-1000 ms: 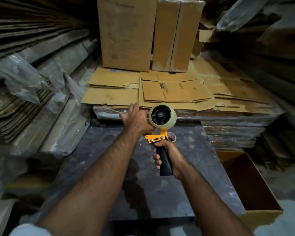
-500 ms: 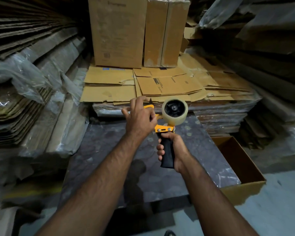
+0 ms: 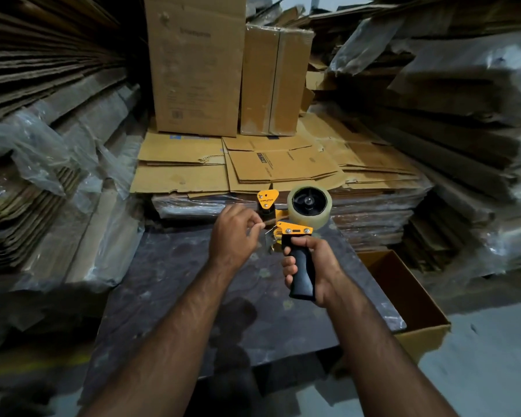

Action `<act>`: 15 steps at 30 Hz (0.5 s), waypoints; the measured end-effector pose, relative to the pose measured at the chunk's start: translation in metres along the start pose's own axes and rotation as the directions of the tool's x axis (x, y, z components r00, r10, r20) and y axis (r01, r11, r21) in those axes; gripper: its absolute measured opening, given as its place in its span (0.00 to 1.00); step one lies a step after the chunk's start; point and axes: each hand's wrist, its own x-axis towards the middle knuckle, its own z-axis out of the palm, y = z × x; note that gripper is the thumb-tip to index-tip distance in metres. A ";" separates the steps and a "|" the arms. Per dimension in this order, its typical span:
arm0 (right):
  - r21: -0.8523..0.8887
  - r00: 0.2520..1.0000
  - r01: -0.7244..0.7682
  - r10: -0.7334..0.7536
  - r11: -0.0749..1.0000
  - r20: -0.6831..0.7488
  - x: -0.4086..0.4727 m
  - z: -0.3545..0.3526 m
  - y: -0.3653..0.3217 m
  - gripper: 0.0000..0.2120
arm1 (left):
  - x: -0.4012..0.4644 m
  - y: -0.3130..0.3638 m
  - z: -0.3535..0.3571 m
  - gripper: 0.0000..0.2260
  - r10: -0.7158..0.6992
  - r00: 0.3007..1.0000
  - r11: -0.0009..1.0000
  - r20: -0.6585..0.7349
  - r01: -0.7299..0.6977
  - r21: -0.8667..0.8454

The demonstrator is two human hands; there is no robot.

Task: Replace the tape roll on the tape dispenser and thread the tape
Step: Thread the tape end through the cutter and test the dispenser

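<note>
Overhead, the right hand (image 3: pixel 312 266) gripped the black handle of an orange metal tape dispenser (image 3: pixel 294 233), holding it upright above a dark mottled tabletop (image 3: pixel 169 281). A roll of clear packing tape (image 3: pixel 309 206) sat on the dispenser's black hub, up and to the right of the handle. The left hand (image 3: pixel 233 233) was just beside the dispenser's front, thumb and forefinger pinched together on what looked like the thin tape end. Flattened brown cardboard sheets (image 3: pixel 271 167) lay stacked behind, and an open cardboard box (image 3: pixel 403 296) stood to the right.

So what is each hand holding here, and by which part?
Right hand grips the tape dispenser by its black handle. Left hand pinches something thin at its front; likely the tape end.
</note>
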 end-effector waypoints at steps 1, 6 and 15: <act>0.007 1.000 -0.001 0.001 1.000 0.006 -0.002 -0.003 -0.003 0.10 | -0.002 0.000 0.002 0.04 -0.016 1.000 1.000 0.010 0.016 -0.009; 0.027 1.000 -0.012 0.012 1.000 0.028 -0.010 -0.020 -0.009 0.10 | 0.000 0.008 0.012 0.04 -0.067 0.996 0.994 0.065 0.072 -0.080; 0.011 1.000 0.006 -0.006 1.000 0.019 -0.020 -0.048 -0.029 0.09 | -0.019 0.016 0.020 0.03 -0.012 0.997 0.993 0.074 0.020 -0.116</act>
